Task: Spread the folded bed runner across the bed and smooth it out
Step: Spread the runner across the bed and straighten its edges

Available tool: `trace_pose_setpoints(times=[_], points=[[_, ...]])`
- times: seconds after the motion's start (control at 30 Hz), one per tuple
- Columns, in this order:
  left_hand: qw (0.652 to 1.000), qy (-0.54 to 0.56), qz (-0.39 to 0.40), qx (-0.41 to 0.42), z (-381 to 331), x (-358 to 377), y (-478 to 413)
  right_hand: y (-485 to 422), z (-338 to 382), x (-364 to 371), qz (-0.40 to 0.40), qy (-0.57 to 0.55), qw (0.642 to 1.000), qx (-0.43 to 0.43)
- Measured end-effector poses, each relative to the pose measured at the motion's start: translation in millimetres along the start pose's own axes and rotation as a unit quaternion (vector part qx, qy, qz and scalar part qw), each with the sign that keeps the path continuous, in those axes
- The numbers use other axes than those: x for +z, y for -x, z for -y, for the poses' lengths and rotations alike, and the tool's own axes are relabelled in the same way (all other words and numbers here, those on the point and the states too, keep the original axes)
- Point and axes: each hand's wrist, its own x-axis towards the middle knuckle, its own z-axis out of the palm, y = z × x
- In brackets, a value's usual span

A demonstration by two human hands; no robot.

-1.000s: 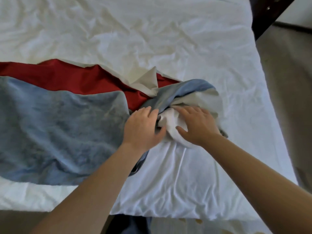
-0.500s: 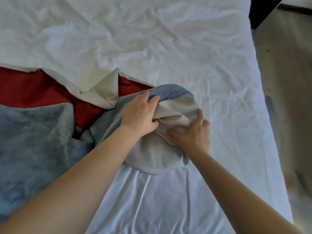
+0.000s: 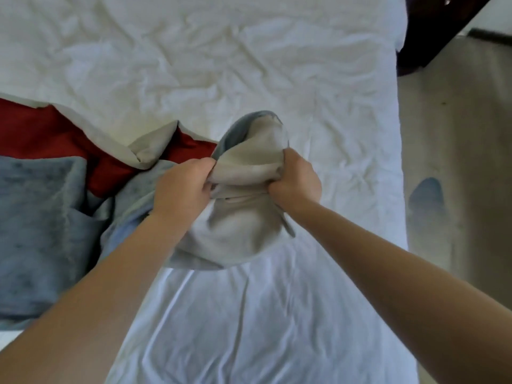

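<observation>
Bed: white sheet, heavily creased, fills most of the view. Its right edge runs down beside the floor.

Bed runner: lies on the left half of the bed, only partly unfolded. Blue plush face is flat at far left. A red band shows along its far side, and the beige backing is turned up in a flap near the middle. The right end is bunched into a loose beige bundle near the bed's centre, lifted a little off the sheet, with a blue fold arching over the top.

Floor: grey-beige, on the right. A blurred blue shape lies on it, too soft to identify.

Dark wooden frame piece: top right corner, past the mattress edge.

Left hand: fingers curled into the bundle's left side, gripping the beige cloth.

Right hand: clenched round the bundle's right side, knuckles up. The two hands are near each other, with cloth gathered between them.
</observation>
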Motion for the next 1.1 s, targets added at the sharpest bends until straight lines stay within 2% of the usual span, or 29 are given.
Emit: trace_pose_setpoints(times=[0.2,0.27,0.3,0.37,0.43,0.5,0.57,0.67,0.73,0.83,0.97,1.1], points=[[0.998,-0.029,-0.049,0.007,-41.6,-5.5,21.0,-5.2,-11.9,-41.1,-0.086,0.097,0.98,-0.15],[0.999,-0.029,-0.018,0.005,-48.2,5.1,34.5,2.8,-33.9,-35.8,-0.054,0.146,0.969,-0.193],[0.999,-0.031,0.014,0.008,-48.6,13.0,41.9,7.5,-46.9,-31.7,-0.01,0.171,0.966,-0.192],[0.994,-0.038,0.1,0.014,-48.5,27.0,54.4,16.7,-74.4,-24.4,0.117,0.207,0.959,-0.157],[0.988,-0.033,0.152,0.015,-49.8,33.0,62.1,24.4,-100.3,-20.5,0.198,0.234,0.939,-0.154],[0.991,-0.018,0.134,0.013,-53.2,31.6,62.9,28.3,-117.4,-21.2,0.2,0.214,0.943,-0.162],[0.993,-0.006,0.114,-0.004,-57.3,27.5,55.9,27.9,-125.6,-22.6,0.159,0.176,0.96,-0.152],[0.995,-0.001,0.1,-0.014,-64.7,23.3,37.8,18.9,-129.8,-21.6,0.103,0.114,0.987,-0.036],[0.993,0.034,0.105,-0.043,-73.7,24.7,26.0,13.2,-134.8,-18.7,0.136,0.077,0.987,0.037],[0.98,0.087,0.138,-0.115,-89.5,29.0,12.8,10.6,-136.2,-8.7,0.164,0.046,0.985,0.02],[0.98,0.09,0.12,-0.131,-91.9,38.0,6.3,11.5,-123.2,0.8,0.23,-0.141,0.961,0.062],[0.987,0.11,0.083,-0.085,-84.2,29.7,16.2,1.2,-119.8,-10.4,0.183,-0.082,0.978,0.059]])
